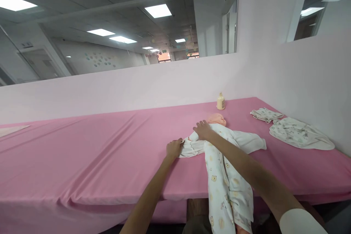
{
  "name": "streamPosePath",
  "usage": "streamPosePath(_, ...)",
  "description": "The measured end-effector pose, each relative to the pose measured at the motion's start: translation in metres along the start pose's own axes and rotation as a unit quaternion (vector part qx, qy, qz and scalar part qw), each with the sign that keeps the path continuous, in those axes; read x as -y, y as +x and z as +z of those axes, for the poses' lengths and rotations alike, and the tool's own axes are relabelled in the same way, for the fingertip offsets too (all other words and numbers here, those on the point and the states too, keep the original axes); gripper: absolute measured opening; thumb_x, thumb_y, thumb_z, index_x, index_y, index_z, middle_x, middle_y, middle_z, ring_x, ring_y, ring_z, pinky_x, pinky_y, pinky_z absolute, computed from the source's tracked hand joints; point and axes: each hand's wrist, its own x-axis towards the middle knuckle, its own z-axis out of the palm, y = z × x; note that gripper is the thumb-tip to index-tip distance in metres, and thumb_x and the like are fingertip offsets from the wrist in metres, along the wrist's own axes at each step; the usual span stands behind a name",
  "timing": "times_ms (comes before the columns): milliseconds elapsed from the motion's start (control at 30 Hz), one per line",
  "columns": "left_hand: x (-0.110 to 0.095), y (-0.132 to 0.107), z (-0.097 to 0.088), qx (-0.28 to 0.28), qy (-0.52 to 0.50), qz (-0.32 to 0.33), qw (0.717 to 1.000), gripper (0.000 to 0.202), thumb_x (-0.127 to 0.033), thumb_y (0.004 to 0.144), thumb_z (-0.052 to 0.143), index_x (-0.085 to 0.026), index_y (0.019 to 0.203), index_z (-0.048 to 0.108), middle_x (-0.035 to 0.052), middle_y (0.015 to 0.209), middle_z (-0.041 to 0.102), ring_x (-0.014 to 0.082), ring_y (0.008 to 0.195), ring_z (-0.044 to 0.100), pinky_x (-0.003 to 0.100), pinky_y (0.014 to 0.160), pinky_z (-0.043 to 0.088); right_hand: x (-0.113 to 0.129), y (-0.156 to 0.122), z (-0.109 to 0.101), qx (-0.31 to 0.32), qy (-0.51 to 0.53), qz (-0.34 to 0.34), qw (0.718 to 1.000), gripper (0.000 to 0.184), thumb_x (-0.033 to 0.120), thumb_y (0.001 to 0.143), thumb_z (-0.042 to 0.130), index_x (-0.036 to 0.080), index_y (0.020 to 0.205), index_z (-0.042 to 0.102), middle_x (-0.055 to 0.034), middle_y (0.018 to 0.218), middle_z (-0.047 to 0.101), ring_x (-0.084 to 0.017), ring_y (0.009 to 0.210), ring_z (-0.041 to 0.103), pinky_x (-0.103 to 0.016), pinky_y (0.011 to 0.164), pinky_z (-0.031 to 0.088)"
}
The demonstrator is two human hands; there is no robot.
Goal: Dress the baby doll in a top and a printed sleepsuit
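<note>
A baby doll in a white bear-print romper (219,175) lies on the pink-covered table, its legs hanging past the front edge. Its peach head (218,118) points toward the wall. My left hand (174,148) pinches the end of a white sleeve (189,149) that stretches out on the doll's left side in view. My right hand (203,130) is closed over the doll's arm near the shoulder, and its palm side is hidden. A bit of the doll's hand shows between my two hands. The other white sleeve (251,142) lies spread toward the right.
A cream pump bottle (221,101) stands by the back wall. At the right lie a folded printed cloth (265,114) and a larger printed garment (300,133). A pink sheet (95,161) with creases covers the table. A pale cloth (12,130) shows at far left.
</note>
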Motion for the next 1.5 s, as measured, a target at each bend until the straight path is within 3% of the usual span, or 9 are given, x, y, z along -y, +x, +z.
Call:
streamPosePath(200,0.001,-0.006,0.002,-0.009,0.018,0.001,1.0,0.037,-0.038,0.098,0.032,-0.023,0.112,0.062,0.0149,0.102,0.07,0.0302,0.095,0.067,0.036,0.074,0.044,0.036,0.012,0.009,0.032,-0.024,-0.059,0.997,0.034,0.021,0.08,0.067,0.018,0.113,0.063,-0.0134,0.116,0.065,-0.025,0.108,0.059,-0.038,0.094,0.037)
streamPosePath(333,0.002,-0.006,0.004,-0.01,0.01,-0.006,1.0,0.035,-0.037,0.098,0.032,-0.023,0.111,0.062,0.0148,0.101,0.07,0.0315,0.095,0.066,0.036,0.073,0.044,0.031,0.008,0.004,0.031,-0.04,-0.063,0.997,0.024,0.021,0.086,0.06,0.02,0.11,0.065,-0.0131,0.114,0.066,-0.025,0.107,0.059,-0.038,0.093,0.038)
streamPosePath(567,0.005,-0.004,0.006,-0.014,-0.038,-0.02,0.999,0.031,-0.039,0.096,0.038,-0.025,0.106,0.063,0.0126,0.102,0.07,0.0282,0.097,0.065,0.034,0.077,0.042,0.012,0.001,-0.012,-0.014,-0.056,-0.018,0.998,0.034,0.01,0.085,0.054,0.016,0.117,0.062,-0.0171,0.116,0.062,-0.029,0.109,0.055,-0.041,0.093,0.036)
streamPosePath(733,0.011,0.0,0.009,-0.026,-0.116,-0.03,0.992,0.031,-0.043,0.093,0.042,-0.022,0.097,0.065,0.0127,0.098,0.071,0.0304,0.096,0.065,0.036,0.078,0.043,0.023,0.006,-0.008,-0.026,-0.03,-0.024,0.999,0.032,0.014,0.087,0.053,0.018,0.117,0.062,-0.0161,0.114,0.063,-0.028,0.104,0.057,-0.042,0.091,0.037)
streamPosePath(933,0.028,0.004,0.001,-0.02,-0.291,-0.002,0.957,0.017,-0.027,0.08,0.051,-0.017,0.085,0.065,0.0049,0.089,0.073,0.0218,0.088,0.066,0.028,0.074,0.048,0.057,0.008,0.002,-0.01,0.013,-0.042,0.999,0.026,0.02,0.091,0.05,0.021,0.114,0.063,-0.0129,0.114,0.064,-0.025,0.104,0.059,-0.04,0.092,0.039)
streamPosePath(1067,0.038,0.001,-0.008,-0.017,-0.396,-0.005,0.918,0.029,-0.033,0.08,0.05,-0.013,0.096,0.063,0.006,0.087,0.073,0.0197,0.079,0.068,0.027,0.067,0.052,0.059,0.005,-0.005,-0.013,0.043,-0.034,0.998,0.028,0.024,0.09,0.056,0.021,0.117,0.062,-0.0105,0.116,0.064,-0.024,0.107,0.059,-0.037,0.094,0.039)
streamPosePath(1200,0.045,-0.003,-0.016,-0.094,-0.419,-0.081,0.899,0.033,-0.038,0.086,0.042,-0.015,0.101,0.059,0.0068,0.086,0.07,0.0204,0.079,0.067,0.032,0.069,0.053,0.014,-0.024,-0.022,-0.04,0.096,0.026,0.994,0.05,0.047,0.085,0.062,0.027,0.13,0.052,-0.0062,0.126,0.06,-0.022,0.114,0.055,-0.032,0.097,0.039)
streamPosePath(1333,0.017,-0.005,-0.03,-0.189,-0.384,-0.12,0.896,0.027,-0.03,0.088,0.038,-0.02,0.105,0.056,0.0094,0.113,0.064,0.0242,0.107,0.059,0.039,0.094,0.046,-0.075,-0.1,-0.023,-0.046,0.119,0.238,0.963,0.031,0.032,0.097,0.04,0.019,0.116,0.06,-0.014,0.115,0.063,-0.024,0.108,0.058,-0.035,0.09,0.043)
streamPosePath(1500,-0.096,-0.01,-0.058,-0.154,-0.314,0.147,0.925,0.03,-0.033,0.092,0.038,-0.02,0.109,0.058,0.0082,0.119,0.062,0.0226,0.112,0.056,0.034,0.101,0.041,-0.154,-0.197,0.009,0.006,0.134,0.465,0.875,0.031,0.019,0.093,0.035,0.009,0.102,0.062,-0.0199,0.101,0.065,-0.026,0.09,0.065,-0.031,0.068,0.046)
